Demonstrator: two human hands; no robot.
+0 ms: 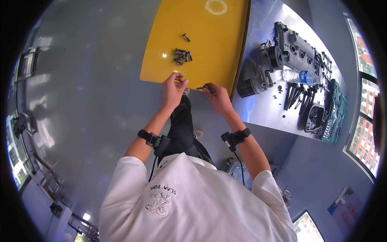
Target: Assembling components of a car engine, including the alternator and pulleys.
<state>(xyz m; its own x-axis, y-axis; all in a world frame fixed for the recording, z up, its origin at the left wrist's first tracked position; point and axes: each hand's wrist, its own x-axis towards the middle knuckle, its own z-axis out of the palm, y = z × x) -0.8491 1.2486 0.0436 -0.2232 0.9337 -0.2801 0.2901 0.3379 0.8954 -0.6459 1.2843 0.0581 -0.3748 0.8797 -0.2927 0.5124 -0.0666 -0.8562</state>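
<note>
A dark metal bolt (200,88) is pinched between the thumb and fingers of my right hand (217,98), at the near edge of the yellow tabletop (213,52). To its left, my left hand (173,90) is at the same edge, fingers loosely bent and apart from the thumb, with nothing visible between them. Beyond my hands, a small pile of dark bolts (183,55) lies on the yellow surface. One single bolt (186,37) rests farther back, apart from the pile.
On the right, a metal workbench (258,109) carries a grey engine cover (298,46), a cylindrical part (248,86), a water bottle (300,77), several loose bolts and a green tool tray (334,109). A dark edge (240,52) separates the yellow top from this bench.
</note>
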